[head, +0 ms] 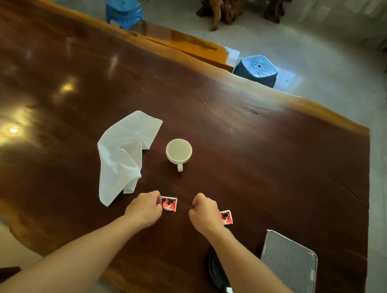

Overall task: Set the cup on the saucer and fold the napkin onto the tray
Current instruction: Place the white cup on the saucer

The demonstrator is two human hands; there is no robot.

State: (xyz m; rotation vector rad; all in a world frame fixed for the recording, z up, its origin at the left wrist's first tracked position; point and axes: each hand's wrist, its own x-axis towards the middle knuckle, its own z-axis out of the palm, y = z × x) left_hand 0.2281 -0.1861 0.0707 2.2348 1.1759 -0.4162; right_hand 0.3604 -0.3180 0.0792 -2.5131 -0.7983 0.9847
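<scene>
A white cup (178,152) stands upright on the dark wooden table (270,154), its handle pointing toward me. A crumpled white napkin (125,153) lies to its left. The ribbed grey tray (291,264) sits near the front right edge. A dark saucer (214,271) lies left of the tray, mostly hidden under my right forearm. My left hand (144,206) is curled, its fingertips touching a small red-and-black packet (169,203). My right hand (205,213) is closed in a fist beside a second packet (226,217), holding nothing that I can see.
Two blue plastic stools (256,69) (123,11) stand on the tiled floor beyond the table's far edge. A carved wooden root base (223,4) stands further back. The table's right edge runs just past the tray.
</scene>
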